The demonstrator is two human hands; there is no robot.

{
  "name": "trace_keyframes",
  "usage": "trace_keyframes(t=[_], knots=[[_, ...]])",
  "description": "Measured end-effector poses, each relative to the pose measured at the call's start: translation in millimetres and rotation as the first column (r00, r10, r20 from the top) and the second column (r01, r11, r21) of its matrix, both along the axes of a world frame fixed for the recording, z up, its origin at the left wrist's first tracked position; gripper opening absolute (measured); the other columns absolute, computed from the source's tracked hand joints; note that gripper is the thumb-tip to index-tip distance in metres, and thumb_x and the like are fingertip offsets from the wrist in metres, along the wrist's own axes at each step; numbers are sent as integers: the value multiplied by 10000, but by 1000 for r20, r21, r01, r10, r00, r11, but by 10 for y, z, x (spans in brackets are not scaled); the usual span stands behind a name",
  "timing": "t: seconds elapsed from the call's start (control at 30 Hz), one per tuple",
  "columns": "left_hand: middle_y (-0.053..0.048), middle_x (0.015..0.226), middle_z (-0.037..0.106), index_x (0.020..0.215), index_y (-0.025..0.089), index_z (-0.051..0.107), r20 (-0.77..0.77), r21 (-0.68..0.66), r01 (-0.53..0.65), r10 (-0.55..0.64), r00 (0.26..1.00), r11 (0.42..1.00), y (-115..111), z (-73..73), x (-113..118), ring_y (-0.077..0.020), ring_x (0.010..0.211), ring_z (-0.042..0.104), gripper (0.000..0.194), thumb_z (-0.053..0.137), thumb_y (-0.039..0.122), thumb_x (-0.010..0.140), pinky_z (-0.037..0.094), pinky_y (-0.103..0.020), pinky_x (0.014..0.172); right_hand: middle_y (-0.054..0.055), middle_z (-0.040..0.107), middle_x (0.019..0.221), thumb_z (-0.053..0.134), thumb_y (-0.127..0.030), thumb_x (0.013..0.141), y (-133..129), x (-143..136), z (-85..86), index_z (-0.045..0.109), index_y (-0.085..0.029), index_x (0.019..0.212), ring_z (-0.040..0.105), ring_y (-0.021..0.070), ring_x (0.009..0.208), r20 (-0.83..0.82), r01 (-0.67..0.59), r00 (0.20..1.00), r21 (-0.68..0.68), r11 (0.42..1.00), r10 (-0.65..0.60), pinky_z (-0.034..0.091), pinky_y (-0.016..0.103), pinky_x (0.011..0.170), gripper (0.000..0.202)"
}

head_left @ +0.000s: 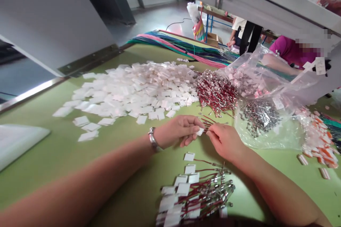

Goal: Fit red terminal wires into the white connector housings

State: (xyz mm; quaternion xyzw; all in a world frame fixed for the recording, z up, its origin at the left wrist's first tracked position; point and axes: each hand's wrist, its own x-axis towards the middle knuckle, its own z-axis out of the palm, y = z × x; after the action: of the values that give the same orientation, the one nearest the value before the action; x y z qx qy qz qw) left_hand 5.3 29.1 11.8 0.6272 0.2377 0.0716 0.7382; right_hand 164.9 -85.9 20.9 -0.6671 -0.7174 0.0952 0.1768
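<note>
Between thumb and fingers, my left hand [183, 130] pinches a small white plastic housing [200, 132]. My right hand [223, 140] is closed right beside it, fingertips around a short red wire lead whose end is mostly hidden by the fingers. Just beyond both hands lie a few loose red leads [209, 119], next to a heap of red wire leads with metal terminals [217, 92]. A large pile of white housings [133, 88] spreads to the left. Below my hands rests a stack of red leads with white housings on one end [183, 188].
Clear plastic bags [269, 113] with metal-ended parts lie at the right, beside orange and white pieces [319, 138]. Long bundles of coloured wires [170, 46] run along the table's far edge. A person in a purple top [287, 49] sits across, under a grey overhead beam.
</note>
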Motion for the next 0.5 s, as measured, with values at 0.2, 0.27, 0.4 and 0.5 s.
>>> trace_keyframes(t=[0.2,0.27,0.4,0.5], knots=[[58,521,573,830,174,566,-36,54,37,-35,999,998,-26,-65,0,-54,359,460,203,646,338,741,343,-151,334,41,614,701,388,-192,888,-35,-42,-33,520,-177,755,497,130,616,75,-70,995,26,997,68,304,276,574,188],[52,532,582,835,181,574,-48,87,57,-53,997,995,-41,-62,4,-63,378,487,189,634,337,746,359,-158,354,38,612,693,397,-185,880,-47,-54,-41,521,-176,748,493,125,605,57,-62,997,24,998,60,297,275,568,181],[28,575,622,861,191,664,-168,326,242,-196,966,914,108,114,-67,-71,463,520,161,617,298,749,375,-161,440,9,592,616,466,-183,843,-99,-123,-8,530,-190,659,485,114,557,-57,-119,992,-48,992,116,296,265,542,194],[1,659,651,735,161,677,-182,744,-21,234,955,667,353,318,-192,-100,626,562,151,608,293,763,394,-182,585,-13,600,601,521,-182,818,-139,-165,24,572,-204,631,512,111,561,-173,-231,964,-185,955,199,325,251,539,195]])
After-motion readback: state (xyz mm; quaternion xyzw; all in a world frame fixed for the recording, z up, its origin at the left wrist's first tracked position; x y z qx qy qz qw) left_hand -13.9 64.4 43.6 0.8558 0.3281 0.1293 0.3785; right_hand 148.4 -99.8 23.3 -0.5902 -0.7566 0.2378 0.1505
